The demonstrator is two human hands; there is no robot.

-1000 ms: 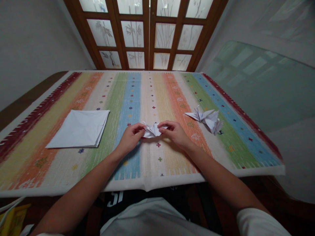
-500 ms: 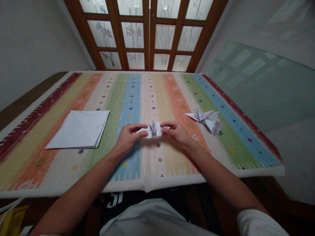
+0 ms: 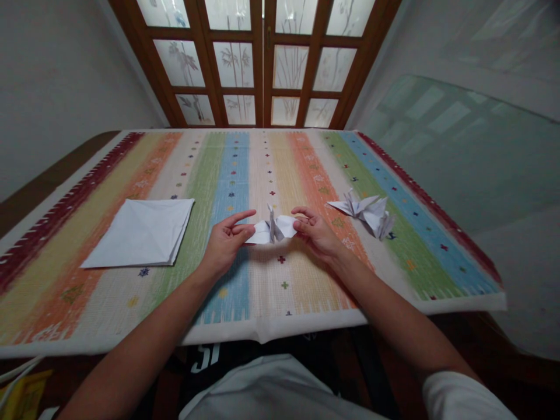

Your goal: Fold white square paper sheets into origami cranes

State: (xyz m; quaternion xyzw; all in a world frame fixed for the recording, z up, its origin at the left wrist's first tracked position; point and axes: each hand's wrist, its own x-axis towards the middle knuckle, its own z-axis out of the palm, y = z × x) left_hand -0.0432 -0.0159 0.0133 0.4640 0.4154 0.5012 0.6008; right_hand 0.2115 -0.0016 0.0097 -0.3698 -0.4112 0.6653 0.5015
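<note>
A white folded paper crane [image 3: 273, 228] is held between my two hands over the middle of the cloth, its wings spread sideways and a narrow point standing up. My left hand [image 3: 228, 238] pinches the tip of the left wing between thumb and fingers, with the index finger stretched out above it. At the other wing's tip, my right hand [image 3: 315, 233] grips with the thumb, its index finger raised clear of the paper. Off to the right lie folded paper cranes [image 3: 367, 211], bunched together so that I cannot tell how many.
A stack of white paper sheets [image 3: 140, 232] lies on the left of the striped tablecloth [image 3: 262, 291]. Wooden doors with glass panes [image 3: 263, 64] stand behind the table. A glass panel [image 3: 464, 151] leans at the right wall.
Both hands have slid outward from the crane's middle to its wing tips, and the index fingers have lifted. More of the wings shows now.
</note>
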